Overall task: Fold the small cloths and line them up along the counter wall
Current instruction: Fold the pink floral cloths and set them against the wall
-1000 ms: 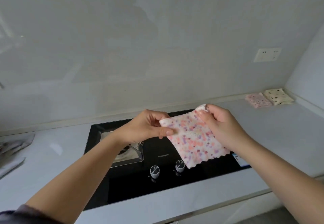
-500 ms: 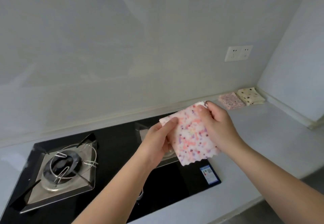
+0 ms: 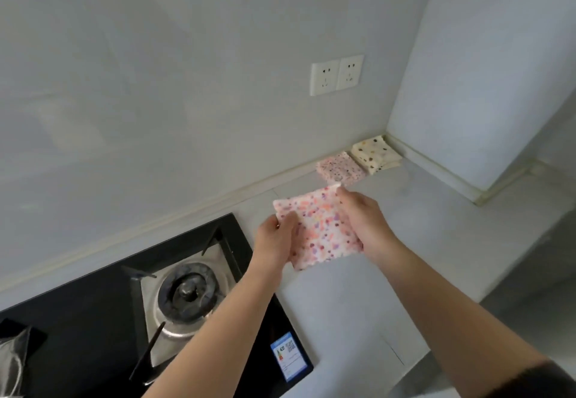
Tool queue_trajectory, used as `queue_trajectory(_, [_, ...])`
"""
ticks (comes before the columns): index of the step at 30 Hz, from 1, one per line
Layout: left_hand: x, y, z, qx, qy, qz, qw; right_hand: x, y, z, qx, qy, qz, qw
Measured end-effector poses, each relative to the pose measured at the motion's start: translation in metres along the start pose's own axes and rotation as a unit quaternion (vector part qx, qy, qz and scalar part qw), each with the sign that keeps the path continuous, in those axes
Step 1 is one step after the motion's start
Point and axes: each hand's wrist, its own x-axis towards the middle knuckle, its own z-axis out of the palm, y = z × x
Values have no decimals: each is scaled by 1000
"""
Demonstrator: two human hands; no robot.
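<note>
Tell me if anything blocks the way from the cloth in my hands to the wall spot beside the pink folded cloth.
Nothing visible does. The left hand and right hand hold the speckled cloth just short of the pink cloth; only bare counter lies between it and the wall. The stove sits off to the left.

The pale grey counter [image 3: 343, 310] ran along the wall into a corner, with a black glass hob [image 3: 93, 319] set into it at about 8 o'clock of the view. Against the wall lay two folded cloths touching edge to edge. The cream dotted cloth [image 3: 375, 154] sat in the corner, at 2 o'clock from the pink speckled cloth [image 3: 339, 167].
</note>
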Motion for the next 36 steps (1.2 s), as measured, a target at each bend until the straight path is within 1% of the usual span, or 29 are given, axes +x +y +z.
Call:
queue_trajectory(1, [13,-2,14,31,23,17,999,16,4,-10,15,-22,55,998])
queue_trajectory(2, [28,-5,29,57,39,35,997,33,9,-20,21,-35,81,996])
queue_trajectory(4, [58,-10,62,111,67,56,990,73,22,-34,12,-27,80,996])
queue_trajectory(5, [75,-13,79,133,82,63,986,95,30,-39,-2,-8,63,998])
queue_trajectory(7, [106,-19,112,167,113,69,977,139,45,-46,-60,36,-3,998])
queue_trajectory(9, [142,-25,147,198,145,54,968,189,58,-54,-132,61,-72,987])
queue_trajectory(12, [201,-30,191,228,186,12,956,267,73,-67,-228,62,-112,965])
queue_trajectory(15, [256,-29,220,229,214,-4,950,337,76,-73,-281,64,-149,946])
queue_trajectory(18, [300,-24,236,236,239,-11,942,388,75,-67,-316,61,-185,929])
queue_trajectory(23, [359,-30,245,293,256,-48,920,451,80,-48,-368,50,-202,906])
queue_trajectory(25, [375,-36,248,322,259,-68,908,466,87,-42,-418,29,-204,884])
queue_trajectory(27, [385,-40,249,342,263,-77,899,473,93,-38,-483,-1,-196,853])
queue_trajectory(29, [387,-42,249,329,275,-78,900,473,94,-35,-530,-25,-198,824])
queue_trajectory(30, [385,-42,248,313,282,-72,904,471,92,-35,-538,-22,-208,817])
queue_trajectory(32, [378,-41,244,323,300,-17,897,467,86,-38,-506,12,-260,822])
queue_trajectory(33, [375,-43,240,364,307,42,878,464,84,-41,-481,30,-299,824])
queue_trajectory(34, [372,-46,236,421,295,113,851,463,86,-43,-462,50,-348,814])
queue_trajectory(35, [370,-51,233,483,266,177,815,461,90,-46,-445,63,-404,797])
queue_trajectory(36, [368,-59,230,532,228,225,784,459,97,-47,-438,53,-452,775])
